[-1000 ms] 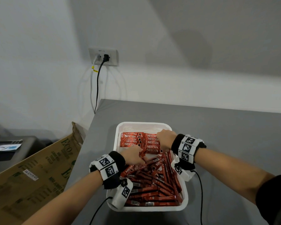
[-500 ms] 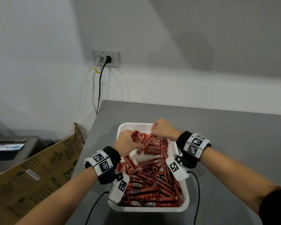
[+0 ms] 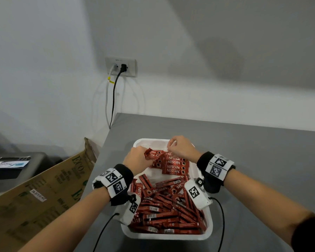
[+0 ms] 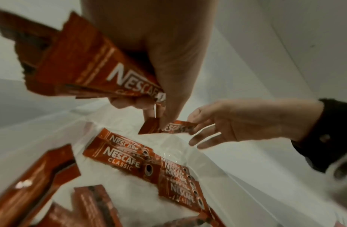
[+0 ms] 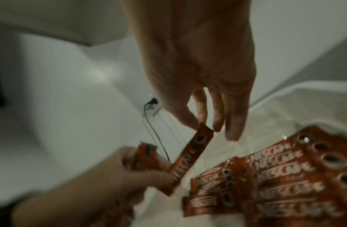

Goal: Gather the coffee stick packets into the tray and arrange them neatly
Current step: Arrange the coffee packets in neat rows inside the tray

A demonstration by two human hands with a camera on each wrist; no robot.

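- The white tray (image 3: 208, 231) sits in the lower middle of the head view, on the gray table (image 3: 262, 170).
- The tray is full of red coffee stick packets. A messy pile (image 3: 171, 213) fills the lower part of the tray.
- A neat row of packets (image 3: 174, 165) lies side by side near the top of the tray, with the word NESCAFE facing up.
- The left hand (image 3: 137, 159) is over the upper left part of the tray. Its fingers are curled around a small bunch of packets (image 4: 87, 64), seen big in the upper left of the left wrist view.
- The right hand (image 3: 182, 147) is over the top edge of the tray. Its thumb and first finger pinch the end of one packet (image 5: 190, 159). Its other fingers hang down, a little apart.
- The other end of that one packet touches the left hand's fingers, in the lower middle of the right wrist view.
- A wall plug (image 3: 121, 67) with cords is on the wall, upper left of middle in the head view.
- A brown cardboard box (image 3: 44, 193) stands at the lower left, beside the table.
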